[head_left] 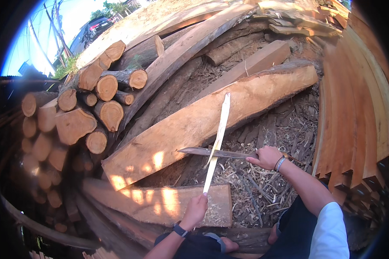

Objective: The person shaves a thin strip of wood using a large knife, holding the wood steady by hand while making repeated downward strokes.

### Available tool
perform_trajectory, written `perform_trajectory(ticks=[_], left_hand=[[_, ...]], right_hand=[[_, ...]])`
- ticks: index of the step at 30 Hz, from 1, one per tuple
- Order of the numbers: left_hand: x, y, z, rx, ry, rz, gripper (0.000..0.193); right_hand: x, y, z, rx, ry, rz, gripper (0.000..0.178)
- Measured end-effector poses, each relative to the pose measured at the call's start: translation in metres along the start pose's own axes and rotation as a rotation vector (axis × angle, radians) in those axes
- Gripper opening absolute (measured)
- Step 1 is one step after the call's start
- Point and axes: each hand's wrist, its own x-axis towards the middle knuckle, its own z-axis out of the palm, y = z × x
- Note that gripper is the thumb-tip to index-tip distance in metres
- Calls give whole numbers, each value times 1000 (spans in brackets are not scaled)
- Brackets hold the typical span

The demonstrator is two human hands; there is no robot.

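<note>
My left hand is closed round the near end of a pale, peeled wooden stick. The stick slants up and away, its far end over or against a thick sawn slab; contact there is hard to tell. In my right hand is the handle of a machete, its long dark blade pointing left. That blade crosses the stick at about its middle. A thin curl of shaving hangs where blade and stick meet.
A shorter plank lies before my feet. Wood shavings litter the ground. Stacked cut logs stand on the left, piled reddish boards on the right. Long beams lie behind the slab; a dark car is far off.
</note>
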Motion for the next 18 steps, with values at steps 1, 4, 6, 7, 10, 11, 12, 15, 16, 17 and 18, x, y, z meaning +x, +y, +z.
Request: perform_trajectory(ticks=[1,4,6,7,10,11,12,15,16,17,18], left_hand=[[-1,0,0,62,16,27,48],[-2,10,3,187,32,71,48],[-1,17,4,195,33,51,48],[-1,16,4,214,42,50,47],[-5,11,2,263,69,56,46],[-6,14,1,275,77,72,46],[-6,16,3,281,70,87,45],[-9,31,4,364,85,94,42],[-9,29,4,364,84,93,42],[-10,23,4,364,83,92,42],[-9,22,3,366,90,94,41]], right_hand=[[1,-1,-5,-22,-18,0,82],[5,2,-10,-6,-25,96,83],[10,6,-3,34,-11,155,82],[9,4,-2,34,3,128,82],[0,-1,-1,-7,-21,26,83],[2,0,-5,-19,4,8,83],[3,2,-6,-14,-3,63,83],[13,8,-5,47,-10,168,83],[12,8,-3,41,-10,149,83],[9,7,0,35,-11,130,84],[8,3,0,30,-6,105,84]])
